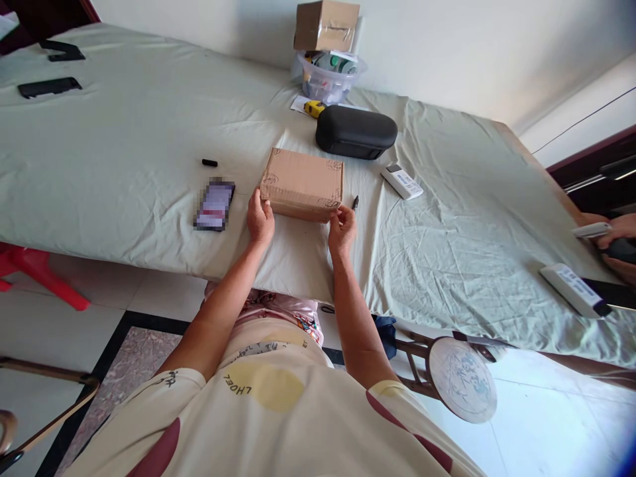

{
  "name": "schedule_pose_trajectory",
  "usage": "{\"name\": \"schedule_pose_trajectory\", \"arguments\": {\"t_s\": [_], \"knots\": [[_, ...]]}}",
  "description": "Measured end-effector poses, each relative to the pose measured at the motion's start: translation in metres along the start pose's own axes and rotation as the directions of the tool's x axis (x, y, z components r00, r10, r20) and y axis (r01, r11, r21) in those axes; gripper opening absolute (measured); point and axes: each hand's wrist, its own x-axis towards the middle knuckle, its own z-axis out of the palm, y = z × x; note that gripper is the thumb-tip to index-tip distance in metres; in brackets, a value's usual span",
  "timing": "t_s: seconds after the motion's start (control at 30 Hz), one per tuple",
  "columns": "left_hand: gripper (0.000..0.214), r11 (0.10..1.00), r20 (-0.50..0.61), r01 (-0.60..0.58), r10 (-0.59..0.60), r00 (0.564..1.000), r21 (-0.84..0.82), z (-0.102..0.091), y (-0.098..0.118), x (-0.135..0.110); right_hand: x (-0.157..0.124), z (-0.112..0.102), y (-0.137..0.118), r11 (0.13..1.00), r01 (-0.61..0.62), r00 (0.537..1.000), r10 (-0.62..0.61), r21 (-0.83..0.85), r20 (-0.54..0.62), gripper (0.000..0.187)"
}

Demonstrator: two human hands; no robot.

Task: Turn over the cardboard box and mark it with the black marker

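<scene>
A brown cardboard box (303, 179) with scribbled pen drawings at its corners rests on the cloth-covered table (149, 146) in front of me. My left hand (260, 218) grips its near left corner, with the thumb on the front side. At the near right corner, my right hand (342, 228) holds the box with curled fingers. A black marker pen (355, 203) lies just beyond my right hand, and its black cap (209, 162) seems to lie farther left. Left of the box is a phone (214, 205), its screen blurred out.
Behind the box lie a black hard case (356, 131) and a yellow tape measure (314, 108). A plastic tub (328, 83) carries another carton (326, 25). White devices (402, 182) lie to the right. Another person's hands (623, 242) show at the right edge. A round stool (462, 379) stands below.
</scene>
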Motion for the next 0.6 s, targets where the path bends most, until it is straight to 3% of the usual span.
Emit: {"name": "schedule_pose_trajectory", "arguments": {"t_s": [0.2, 0.27, 0.47, 0.6], "knots": [[0.060, 0.994, 0.039, 0.052, -0.056, 0.998, 0.098, 0.0050, -0.0059, -0.0008, -0.0034, 0.0009, 0.0027, 0.929, 0.058, 0.998, -0.050, -0.365, 0.031, 0.026], [0.059, 0.993, 0.044, 0.053, -0.058, 0.997, 0.102, 0.0049, -0.0075, 0.0000, -0.0029, 0.0013, 0.0051, 0.908, 0.081, 0.996, -0.085, -0.412, 0.010, 0.022], [0.060, 0.998, 0.002, -0.045, 0.045, 0.999, 0.036, 0.0015, -0.0092, 0.0018, -0.0022, -0.0008, 0.0048, 0.950, 0.167, 0.973, -0.202, -0.265, -0.112, 0.023], [0.088, 0.991, 0.022, -0.131, 0.132, 0.991, -0.014, 0.0014, -0.0016, -0.0023, -0.0053, 0.0012, -0.0005, 0.947, 0.260, 0.942, -0.292, -0.188, -0.168, 0.025]]}}
